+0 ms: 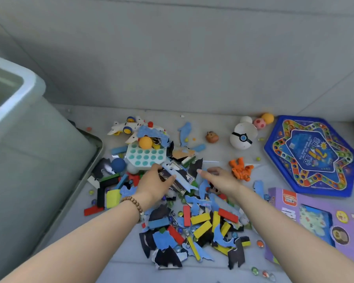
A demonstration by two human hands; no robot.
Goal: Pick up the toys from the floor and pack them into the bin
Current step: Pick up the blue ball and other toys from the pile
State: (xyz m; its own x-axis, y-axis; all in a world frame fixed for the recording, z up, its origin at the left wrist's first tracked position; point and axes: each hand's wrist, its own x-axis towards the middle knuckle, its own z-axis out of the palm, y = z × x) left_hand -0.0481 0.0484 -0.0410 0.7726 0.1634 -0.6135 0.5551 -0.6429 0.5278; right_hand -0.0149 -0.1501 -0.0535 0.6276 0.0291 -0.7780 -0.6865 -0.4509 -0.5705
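Two hands over toy pile [200,221]: left hand [153,180] pinches blue puzzle piece [182,180]; right hand [219,178] relaxed, empty.

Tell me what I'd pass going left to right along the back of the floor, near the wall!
Grey bin → toy plane → blue dolphin piece → little brown figure → white ball with the blue button → blue star game board.

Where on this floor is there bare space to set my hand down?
Bare floor: behind the toy plane along the wall; between the white ball capsule and the orange figure; between the bin and the left edge of the block pile. The pile is packed, with marbles strewn round it.
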